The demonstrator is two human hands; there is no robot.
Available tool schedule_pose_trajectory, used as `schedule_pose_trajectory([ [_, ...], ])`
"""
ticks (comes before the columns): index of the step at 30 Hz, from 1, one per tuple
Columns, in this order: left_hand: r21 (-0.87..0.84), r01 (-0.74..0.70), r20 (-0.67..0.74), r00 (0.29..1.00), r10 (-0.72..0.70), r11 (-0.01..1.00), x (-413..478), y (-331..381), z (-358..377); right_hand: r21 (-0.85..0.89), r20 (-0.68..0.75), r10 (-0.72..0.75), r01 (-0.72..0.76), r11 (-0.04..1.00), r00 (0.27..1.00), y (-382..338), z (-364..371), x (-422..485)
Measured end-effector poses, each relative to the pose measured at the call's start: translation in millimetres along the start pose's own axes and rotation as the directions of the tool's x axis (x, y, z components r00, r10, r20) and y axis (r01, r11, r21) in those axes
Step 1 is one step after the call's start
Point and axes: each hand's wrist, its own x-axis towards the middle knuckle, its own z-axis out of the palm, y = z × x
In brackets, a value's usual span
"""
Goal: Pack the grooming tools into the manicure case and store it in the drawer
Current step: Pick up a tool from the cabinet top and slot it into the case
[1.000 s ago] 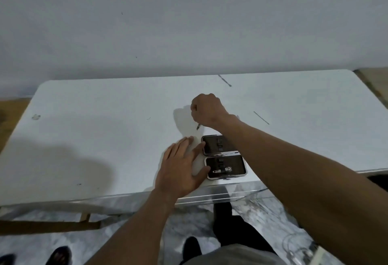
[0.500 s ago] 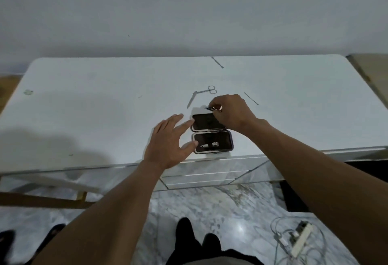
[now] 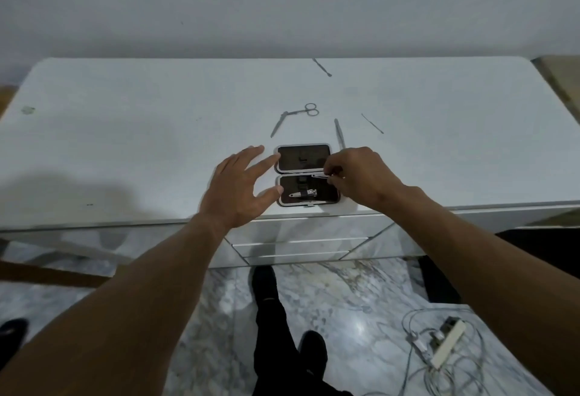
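Observation:
The manicure case [image 3: 303, 159] lies open flat near the front edge of the white table [image 3: 125, 144], dark inside with a silver rim. A nail clipper [image 3: 304, 193] sits in its near half. My right hand [image 3: 361, 176] pinches a small thin metal tool [image 3: 318, 176] over the right side of the case, at the hinge line. My left hand [image 3: 238, 188] rests with fingers spread against the case's left edge. Loose on the table beyond lie small scissors [image 3: 306, 110], a nail file [image 3: 278, 126], a metal stick [image 3: 339, 133] and two thin picks [image 3: 372, 122] [image 3: 321, 67].
Mirrored drawers [image 3: 298, 245] sit under the table front, just below the case. On the marble floor at the right lies a power strip with tangled cables [image 3: 442, 345]. My feet [image 3: 266, 282] stand close to the drawers.
My right hand has come back from the far loose tools with a thin metal tool and now holds it over the case. The left hand stays at the case's left edge.

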Motion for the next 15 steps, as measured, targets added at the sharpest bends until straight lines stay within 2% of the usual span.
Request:
schedule_pose_trajectory([
  [15, 0.034, 0.006, -0.005, 1.0, -0.005, 0.999, 0, 0, 3, -0.019, 0.01, -0.096, 0.096, 0.995, 0.995, -5, 10, 11],
])
